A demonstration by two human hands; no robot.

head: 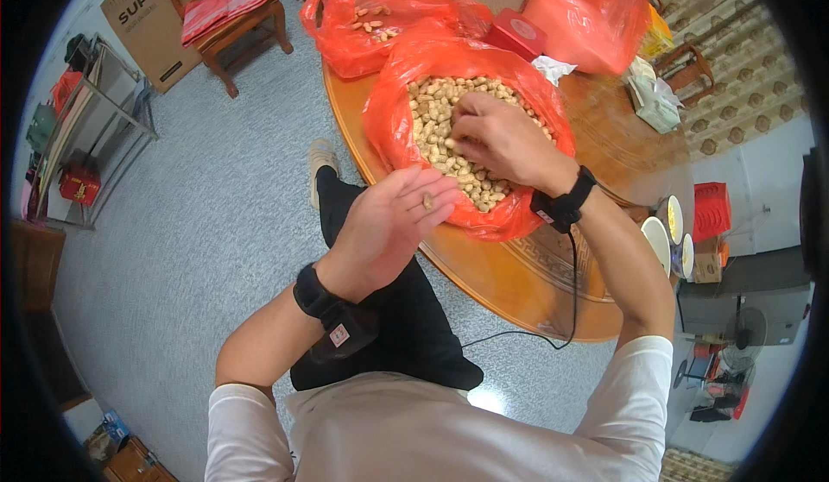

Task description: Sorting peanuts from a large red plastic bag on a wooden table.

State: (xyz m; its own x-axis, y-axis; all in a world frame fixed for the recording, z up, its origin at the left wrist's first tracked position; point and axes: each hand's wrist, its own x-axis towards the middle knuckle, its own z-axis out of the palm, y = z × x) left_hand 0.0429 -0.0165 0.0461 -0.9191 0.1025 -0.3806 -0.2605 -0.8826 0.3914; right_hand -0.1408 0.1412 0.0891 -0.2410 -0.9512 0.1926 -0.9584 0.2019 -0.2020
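My left hand is palm up beside the near rim of a red plastic bag. A single small peanut rests on its fingers. The bag stands wide open on the round wooden table and is full of unshelled peanuts. My right hand reaches in over the pile with fingers bent. Peanuts lie right at its fingertips, but whether one is pinched between them is unclear. Both wrists wear black straps with a small device.
Behind stand a second red bag with some peanuts, a red box, a filled red bag and a tissue pack. Bowls sit at the right. A black cable hangs from my right wrist. A wooden chair stands left.
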